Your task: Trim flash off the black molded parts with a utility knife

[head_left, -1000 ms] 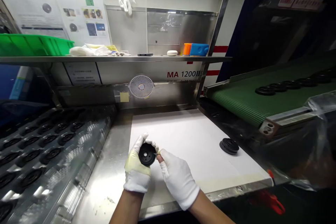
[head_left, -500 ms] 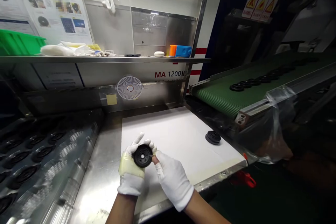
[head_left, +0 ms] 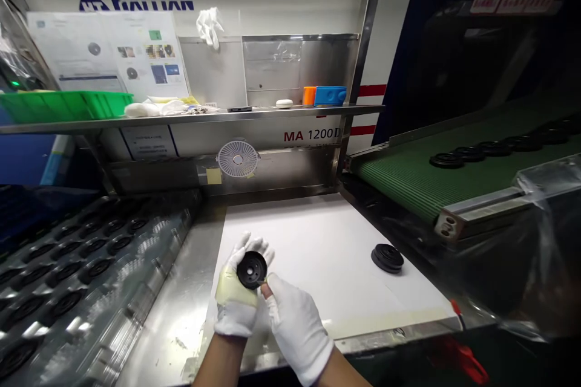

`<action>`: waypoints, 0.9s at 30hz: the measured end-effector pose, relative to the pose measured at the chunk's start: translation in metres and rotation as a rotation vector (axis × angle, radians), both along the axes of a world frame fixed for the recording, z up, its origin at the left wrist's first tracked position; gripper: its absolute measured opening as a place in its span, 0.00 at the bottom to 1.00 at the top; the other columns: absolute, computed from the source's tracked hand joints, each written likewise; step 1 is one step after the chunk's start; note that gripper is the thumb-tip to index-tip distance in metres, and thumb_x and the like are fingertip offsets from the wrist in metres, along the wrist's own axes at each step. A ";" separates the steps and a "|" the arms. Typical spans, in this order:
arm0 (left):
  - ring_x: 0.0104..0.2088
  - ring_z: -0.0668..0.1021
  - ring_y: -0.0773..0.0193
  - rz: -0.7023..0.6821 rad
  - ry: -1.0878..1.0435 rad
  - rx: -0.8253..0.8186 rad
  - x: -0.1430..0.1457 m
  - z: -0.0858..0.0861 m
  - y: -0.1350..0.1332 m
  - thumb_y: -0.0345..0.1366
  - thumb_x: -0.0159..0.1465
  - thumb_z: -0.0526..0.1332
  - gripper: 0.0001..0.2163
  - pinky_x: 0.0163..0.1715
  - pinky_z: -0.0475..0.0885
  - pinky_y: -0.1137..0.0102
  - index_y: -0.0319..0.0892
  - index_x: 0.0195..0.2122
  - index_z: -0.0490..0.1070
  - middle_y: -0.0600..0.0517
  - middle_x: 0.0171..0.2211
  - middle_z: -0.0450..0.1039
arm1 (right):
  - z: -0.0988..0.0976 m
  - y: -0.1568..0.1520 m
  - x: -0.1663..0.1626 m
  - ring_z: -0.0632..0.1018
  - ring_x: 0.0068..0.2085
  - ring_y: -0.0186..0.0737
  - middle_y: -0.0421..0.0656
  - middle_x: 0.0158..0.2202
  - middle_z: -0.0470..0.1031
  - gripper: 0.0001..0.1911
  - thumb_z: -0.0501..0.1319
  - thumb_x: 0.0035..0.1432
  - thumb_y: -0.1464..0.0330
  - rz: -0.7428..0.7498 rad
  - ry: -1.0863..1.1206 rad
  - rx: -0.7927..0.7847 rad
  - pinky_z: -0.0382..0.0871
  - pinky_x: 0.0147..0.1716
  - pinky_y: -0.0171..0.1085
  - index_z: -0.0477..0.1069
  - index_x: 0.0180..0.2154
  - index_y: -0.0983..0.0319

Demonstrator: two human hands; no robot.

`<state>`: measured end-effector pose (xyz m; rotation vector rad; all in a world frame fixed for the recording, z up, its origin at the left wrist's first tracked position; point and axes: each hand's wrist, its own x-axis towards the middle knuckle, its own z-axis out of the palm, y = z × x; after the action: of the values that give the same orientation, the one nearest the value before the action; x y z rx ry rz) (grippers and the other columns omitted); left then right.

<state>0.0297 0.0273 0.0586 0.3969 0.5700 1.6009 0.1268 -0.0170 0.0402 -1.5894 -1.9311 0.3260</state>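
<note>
2 gloved hands work over the near part of a white sheet [head_left: 327, 242]. My left hand [head_left: 238, 293] cups a black moulded disc [head_left: 252, 269], its fingers curled in a narrow hold around the rim and its centre hole facing up. My right hand [head_left: 295, 329] closes in at the disc's near right edge, thumb and forefinger pinched narrow. Whatever they may hold there is too small for me to make out, so I cannot tell.

The main risk I see is the disc slipping. Cotton gloves may grip poorly, and the yellowed tape [head_left: 229, 290] on the left glove could slide, dropping the disc onto the sheet or the stainless bench [head_left: 177, 314]. A slip of the right pinch could also mark the disc.

Further right on the sheet lies a second black disc [head_left: 387, 258]. Beyond it, a green belt conveyor [head_left: 408, 184] carries a row of black discs [head_left: 469, 154]. At left, a metal tray [head_left: 149, 254] holds more black discs [head_left: 95, 269], close enough for my left forearm to catch.
</note>
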 end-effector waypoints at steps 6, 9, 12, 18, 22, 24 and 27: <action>0.25 0.76 0.62 -0.018 -0.033 -0.123 0.024 0.011 -0.012 0.26 0.53 0.57 0.09 0.28 0.74 0.68 0.35 0.34 0.74 0.45 0.24 0.73 | -0.001 -0.003 0.037 0.77 0.31 0.41 0.41 0.31 0.77 0.17 0.43 0.66 0.64 0.003 0.037 -0.005 0.55 0.28 0.38 0.68 0.37 0.58; 0.25 0.75 0.65 0.041 -0.016 -0.074 0.039 0.010 -0.013 0.25 0.52 0.61 0.06 0.28 0.74 0.70 0.38 0.31 0.74 0.51 0.23 0.71 | -0.002 -0.008 0.043 0.77 0.31 0.40 0.40 0.30 0.76 0.16 0.42 0.67 0.64 0.009 0.034 -0.001 0.54 0.27 0.38 0.68 0.37 0.57; 0.26 0.74 0.67 0.094 0.013 -0.021 0.047 0.006 -0.017 0.27 0.51 0.63 0.07 0.30 0.74 0.69 0.40 0.32 0.73 0.54 0.23 0.70 | 0.000 -0.015 0.043 0.76 0.30 0.39 0.39 0.29 0.76 0.16 0.43 0.66 0.65 0.012 0.017 0.004 0.52 0.27 0.38 0.67 0.35 0.58; 0.33 0.77 0.66 0.229 0.210 0.127 0.040 0.006 -0.040 0.27 0.53 0.62 0.14 0.39 0.73 0.70 0.42 0.41 0.71 0.52 0.30 0.74 | 0.007 -0.031 0.041 0.76 0.30 0.39 0.39 0.29 0.76 0.15 0.43 0.66 0.65 0.043 0.038 0.007 0.52 0.26 0.37 0.66 0.33 0.58; 0.38 0.78 0.55 -0.014 0.132 0.003 0.028 0.012 -0.054 0.31 0.55 0.60 0.15 0.39 0.74 0.60 0.39 0.45 0.71 0.44 0.35 0.76 | 0.009 -0.043 0.036 0.77 0.31 0.39 0.40 0.31 0.77 0.15 0.44 0.66 0.64 0.069 0.080 0.018 0.53 0.27 0.37 0.67 0.36 0.58; 0.33 0.78 0.55 -0.083 0.115 -0.009 0.024 0.014 -0.057 0.32 0.55 0.58 0.15 0.35 0.75 0.60 0.36 0.44 0.72 0.43 0.30 0.75 | 0.008 -0.047 0.033 0.77 0.31 0.39 0.40 0.31 0.77 0.15 0.44 0.66 0.64 0.069 0.102 0.021 0.54 0.27 0.37 0.67 0.37 0.58; 0.28 0.76 0.63 -0.053 0.065 0.001 0.020 0.011 -0.054 0.30 0.54 0.60 0.10 0.31 0.74 0.67 0.36 0.38 0.74 0.48 0.24 0.72 | 0.007 -0.047 0.027 0.77 0.31 0.40 0.40 0.30 0.77 0.15 0.44 0.66 0.64 0.007 0.108 0.007 0.55 0.27 0.36 0.68 0.36 0.58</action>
<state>0.0496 -0.0269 0.0701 0.4622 0.6035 1.5424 0.1543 -0.0637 0.0472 -1.5294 -1.8549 0.3996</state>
